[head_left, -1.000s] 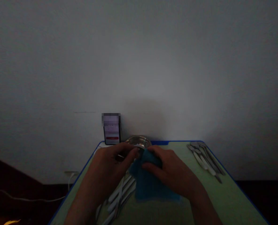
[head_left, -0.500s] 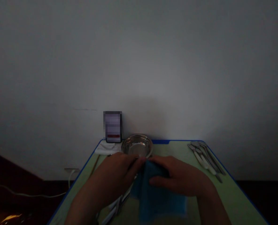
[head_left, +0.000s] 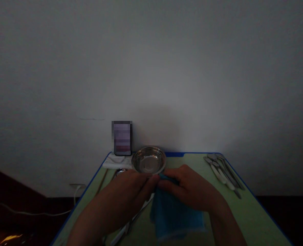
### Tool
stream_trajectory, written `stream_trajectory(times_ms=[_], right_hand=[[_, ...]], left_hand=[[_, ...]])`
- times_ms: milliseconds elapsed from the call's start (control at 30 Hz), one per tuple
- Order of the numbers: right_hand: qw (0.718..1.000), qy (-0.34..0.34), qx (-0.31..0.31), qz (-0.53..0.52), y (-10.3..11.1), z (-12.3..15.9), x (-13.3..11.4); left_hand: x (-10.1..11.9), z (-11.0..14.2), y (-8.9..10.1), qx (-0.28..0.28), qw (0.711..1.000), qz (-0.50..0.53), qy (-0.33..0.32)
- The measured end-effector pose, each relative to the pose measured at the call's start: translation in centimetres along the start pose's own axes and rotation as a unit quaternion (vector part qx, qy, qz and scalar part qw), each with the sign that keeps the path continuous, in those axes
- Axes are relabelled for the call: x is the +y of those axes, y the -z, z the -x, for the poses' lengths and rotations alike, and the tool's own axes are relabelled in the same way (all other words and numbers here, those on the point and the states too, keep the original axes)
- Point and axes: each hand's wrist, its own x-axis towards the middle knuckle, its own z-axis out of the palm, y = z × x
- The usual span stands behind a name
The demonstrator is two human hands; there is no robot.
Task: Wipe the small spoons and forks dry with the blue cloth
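My right hand [head_left: 187, 186] is closed on a blue cloth [head_left: 177, 218], which hangs down in folds above the table. Close against it, fingertips meeting at the cloth's top edge, is my left hand [head_left: 131, 189], its fingers pressed together. What the left hand grips, if anything, is hidden. Just beyond both hands sits a shiny metal bowl [head_left: 149, 160]. Beneath my left hand and forearm lie some pieces of cutlery [head_left: 120, 235], partly covered, with whitish and dark handles. A round metal piece [head_left: 120, 171] peeks out behind that hand.
Several utensils [head_left: 223, 172], some white-handled, lie at the table's far right. At the back left, a phone or tablet [head_left: 122, 140] leans against the wall, near folded white tissue [head_left: 113, 161]. A thin brown stick [head_left: 102, 181] lies along the left. The green table [head_left: 254, 218] has a blue edge.
My right hand's fingers have drawn in tighter on the cloth near my left fingertips. The cloth has swung slightly. The round metal piece behind the left hand shows more.
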Motion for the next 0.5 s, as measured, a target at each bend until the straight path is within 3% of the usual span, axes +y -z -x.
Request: stream_trajectory(times_ms=[233, 367, 500], right_hand=[[0.999, -0.022, 0.010, -0.030, 0.1, 0.3, -0.2], [0.999, 0.000, 0.000, -0.052, 0.6, 1.0, -0.2], [0.999, 0.018, 0.005, -0.026, 0.9, 0.9, 0.1]], left_hand=[[0.7, -0.8, 0.6, 0.016, 1.000, 0.000, 0.007], [0.9, -1.1, 0.9, 0.049, 0.999, 0.016, 0.003], [0.9, -1.1, 0.8, 0.038, 0.999, 0.026, 0.019]])
